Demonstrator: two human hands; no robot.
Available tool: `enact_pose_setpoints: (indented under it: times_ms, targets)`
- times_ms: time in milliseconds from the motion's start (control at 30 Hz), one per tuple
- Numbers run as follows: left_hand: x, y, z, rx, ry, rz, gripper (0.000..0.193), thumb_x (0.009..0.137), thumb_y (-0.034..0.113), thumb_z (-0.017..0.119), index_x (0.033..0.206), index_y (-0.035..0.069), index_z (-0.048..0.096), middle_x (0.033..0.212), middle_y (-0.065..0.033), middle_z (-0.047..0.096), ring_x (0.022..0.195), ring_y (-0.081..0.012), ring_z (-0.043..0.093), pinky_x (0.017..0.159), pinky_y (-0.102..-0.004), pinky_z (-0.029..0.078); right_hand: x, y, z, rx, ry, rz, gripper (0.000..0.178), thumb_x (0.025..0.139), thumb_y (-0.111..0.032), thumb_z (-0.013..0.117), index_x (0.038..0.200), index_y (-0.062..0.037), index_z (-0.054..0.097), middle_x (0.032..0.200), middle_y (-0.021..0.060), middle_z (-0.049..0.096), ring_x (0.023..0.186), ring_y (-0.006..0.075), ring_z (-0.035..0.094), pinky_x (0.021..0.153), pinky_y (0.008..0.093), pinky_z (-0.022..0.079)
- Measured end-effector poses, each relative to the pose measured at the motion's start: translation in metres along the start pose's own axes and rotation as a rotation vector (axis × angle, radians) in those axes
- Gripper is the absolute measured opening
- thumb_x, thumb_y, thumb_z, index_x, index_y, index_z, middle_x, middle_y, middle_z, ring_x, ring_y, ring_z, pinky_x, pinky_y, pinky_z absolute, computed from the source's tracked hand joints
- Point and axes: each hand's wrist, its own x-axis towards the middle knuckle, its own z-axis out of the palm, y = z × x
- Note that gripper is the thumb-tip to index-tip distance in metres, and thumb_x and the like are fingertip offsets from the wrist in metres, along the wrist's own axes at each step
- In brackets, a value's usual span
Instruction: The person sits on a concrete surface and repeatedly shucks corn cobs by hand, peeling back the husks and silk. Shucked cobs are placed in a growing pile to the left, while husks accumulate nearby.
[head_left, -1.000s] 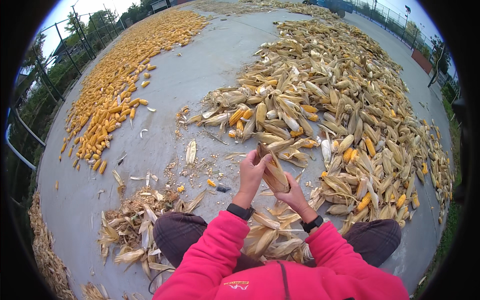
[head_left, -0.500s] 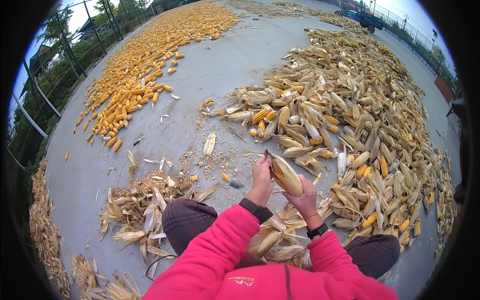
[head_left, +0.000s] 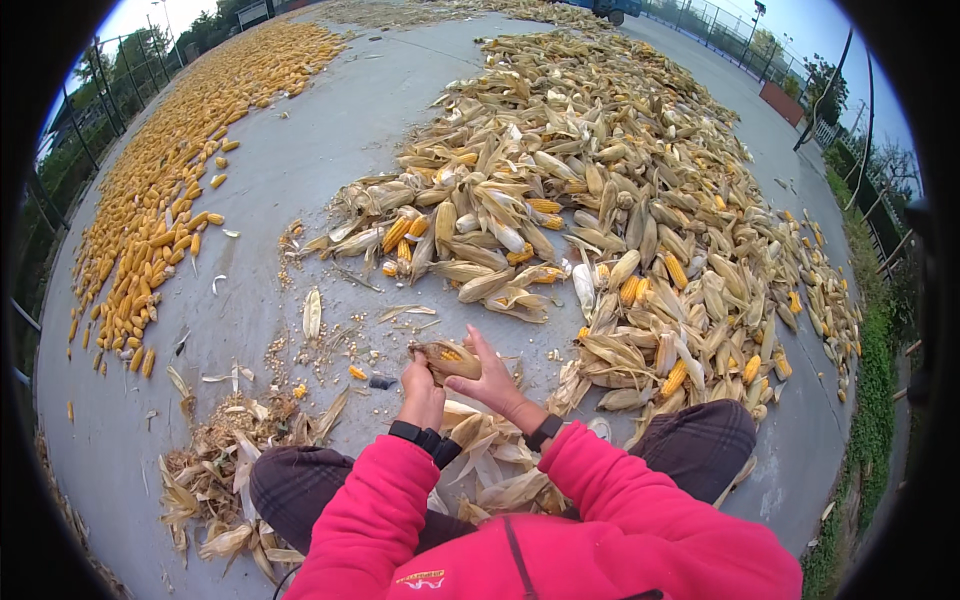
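Note:
Just above my lap, an ear of corn [head_left: 447, 358] in dry tan husk lies tilted between my hands, some yellow kernels showing through the husk. My left hand [head_left: 422, 392] is closed round its left end, with the fingertips partly hidden. At the other end, my right hand [head_left: 492, 380] has its thumb on the near side and its fingers stretched up behind, the ear in the crook between them. Stripped husks [head_left: 490, 450] lie beneath my hands and between my knees.
A large heap of unhusked corn [head_left: 620, 190] spreads ahead and to the right. Bare yellow cobs [head_left: 150, 250] cover the ground at far left. A pile of husk scraps [head_left: 235, 450] sits by my left knee. Loose kernels [head_left: 340, 335] dot the concrete. A blue vehicle [head_left: 612, 10] stands far off.
The view has swung to the right. The ear has tipped from steep to nearly level, and my right hand has moved from under its lower end to its right side, fingers straighter.

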Motion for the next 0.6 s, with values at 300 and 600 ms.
enact_pose_setpoints:
  times_ms: [300, 600]
  targets:
    - [0.025, -0.009, -0.004, 0.022, -0.335, -0.155, 0.024, 0.106, 0.019, 0.055, 0.119, -0.001, 0.06, 0.116, -0.0146, 0.067, 0.101, -0.0276, 0.071, 0.086, -0.04, 0.062, 0.024, -0.021, 0.008, -0.211, 0.412, -0.26, 0.037, 0.079, -0.033, 0.085, 0.098, -0.0046, 0.071, 0.084, 0.0153, 0.072, 0.075, 0.0343, 0.072, 0.068, 0.0388, 0.058]
    - [0.071, -0.033, -0.08, 0.168, -0.092, -0.248, 0.04, 0.104, 0.03, 0.059, 0.13, 0.001, 0.061, 0.133, -0.0172, 0.064, 0.111, -0.0385, 0.067, 0.09, -0.0571, 0.058, 0.036, -0.088, -0.022, 0.574, 0.495, -0.052, 0.019, 0.093, -0.021, 0.074, 0.093, -0.003, 0.067, 0.076, -0.0009, 0.066, 0.068, 0.0075, 0.06, 0.062, 0.0258, 0.05]
